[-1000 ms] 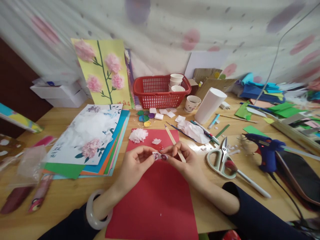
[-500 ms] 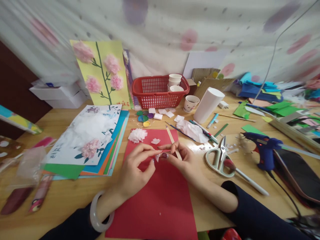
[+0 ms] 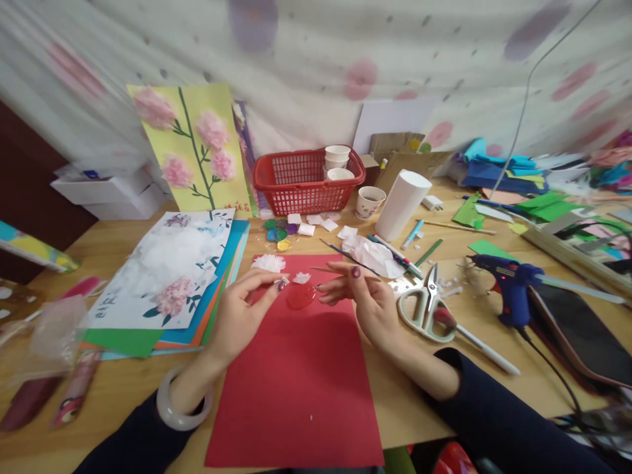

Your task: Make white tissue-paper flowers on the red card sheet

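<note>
In the head view, your hands are apart. Your left hand (image 3: pixel 239 318) pinches a small white paper piece (image 3: pixel 280 282); your right hand (image 3: pixel 376 309) grips a thin stick (image 3: pixel 323 269). Between them, a clear glossy puddle (image 3: pixel 301 297) lies on the red sheet (image 3: pixel 296 395).

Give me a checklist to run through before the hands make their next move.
1. Left hand pinching the white paper piece: ok.
2. Right hand holding the thin stick: ok.
3. Red sheet free of loose bits: not ok; a small pale speck lies near its lower edge.
4. Right fingers off the glossy patch: cannot tell; the fingertips are right by its edge.
5. Scissors off the red sheet: ok, they lie on the table to its right.
6. Blue glue gun cool: cannot tell; a small red light shows on its body.
</note>
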`<state>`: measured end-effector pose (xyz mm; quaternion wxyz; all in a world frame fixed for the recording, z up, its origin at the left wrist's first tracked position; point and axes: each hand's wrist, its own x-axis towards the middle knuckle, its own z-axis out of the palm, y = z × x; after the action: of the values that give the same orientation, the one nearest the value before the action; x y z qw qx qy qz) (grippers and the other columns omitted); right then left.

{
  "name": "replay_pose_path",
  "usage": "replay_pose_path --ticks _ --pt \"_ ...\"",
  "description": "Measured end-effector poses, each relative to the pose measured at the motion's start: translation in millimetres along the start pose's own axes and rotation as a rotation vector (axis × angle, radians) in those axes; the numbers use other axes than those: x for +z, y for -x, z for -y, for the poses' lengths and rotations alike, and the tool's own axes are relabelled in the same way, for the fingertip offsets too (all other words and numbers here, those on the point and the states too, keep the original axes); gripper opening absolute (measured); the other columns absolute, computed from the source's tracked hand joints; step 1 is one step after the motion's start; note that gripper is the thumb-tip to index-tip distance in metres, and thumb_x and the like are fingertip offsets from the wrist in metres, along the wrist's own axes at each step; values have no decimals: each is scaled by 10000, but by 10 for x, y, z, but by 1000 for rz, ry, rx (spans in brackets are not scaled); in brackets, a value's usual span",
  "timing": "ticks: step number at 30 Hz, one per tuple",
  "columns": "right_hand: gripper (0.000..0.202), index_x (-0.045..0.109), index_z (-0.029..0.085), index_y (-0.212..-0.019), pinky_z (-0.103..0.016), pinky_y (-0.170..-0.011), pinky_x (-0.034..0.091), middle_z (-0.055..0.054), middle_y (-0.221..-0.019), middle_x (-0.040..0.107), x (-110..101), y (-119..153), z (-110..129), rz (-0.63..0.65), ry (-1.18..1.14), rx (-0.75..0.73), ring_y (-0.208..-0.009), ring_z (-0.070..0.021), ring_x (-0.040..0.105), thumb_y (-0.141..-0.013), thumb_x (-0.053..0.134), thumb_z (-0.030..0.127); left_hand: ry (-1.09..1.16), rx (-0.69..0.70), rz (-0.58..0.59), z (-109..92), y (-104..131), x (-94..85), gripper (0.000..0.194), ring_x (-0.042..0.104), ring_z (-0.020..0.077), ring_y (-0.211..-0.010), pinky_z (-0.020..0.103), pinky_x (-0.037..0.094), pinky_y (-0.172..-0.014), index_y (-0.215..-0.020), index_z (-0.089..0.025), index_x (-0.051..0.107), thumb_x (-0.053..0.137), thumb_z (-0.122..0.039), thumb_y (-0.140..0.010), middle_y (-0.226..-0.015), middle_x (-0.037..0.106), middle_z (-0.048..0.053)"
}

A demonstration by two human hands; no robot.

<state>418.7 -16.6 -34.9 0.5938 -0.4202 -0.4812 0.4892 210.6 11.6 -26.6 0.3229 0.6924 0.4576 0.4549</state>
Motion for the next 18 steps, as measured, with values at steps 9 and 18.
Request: replay_pose_path --ticks 9,18 --pt "537 705 198 -844 -258 -500 440 11 -568 570 -137 -159 -82 -212 67 -96 -480 -113 544 -914 451 666 -69 -124 263 2 -413 -31 116 697 208 -826 326 542 -796 -805 -191 725 651 -272 -769 -868 761 48" --pt "558 685 176 -750 -224 -444 396 24 -499 529 -149 -195 -182 -298 193 -193 -438 -100 507 -947 418 626 -290 -44 521 15 -668 99 192 701 202 -844 302 519 -788 -872 -167 747 572 -208 -803 -912 774 60"
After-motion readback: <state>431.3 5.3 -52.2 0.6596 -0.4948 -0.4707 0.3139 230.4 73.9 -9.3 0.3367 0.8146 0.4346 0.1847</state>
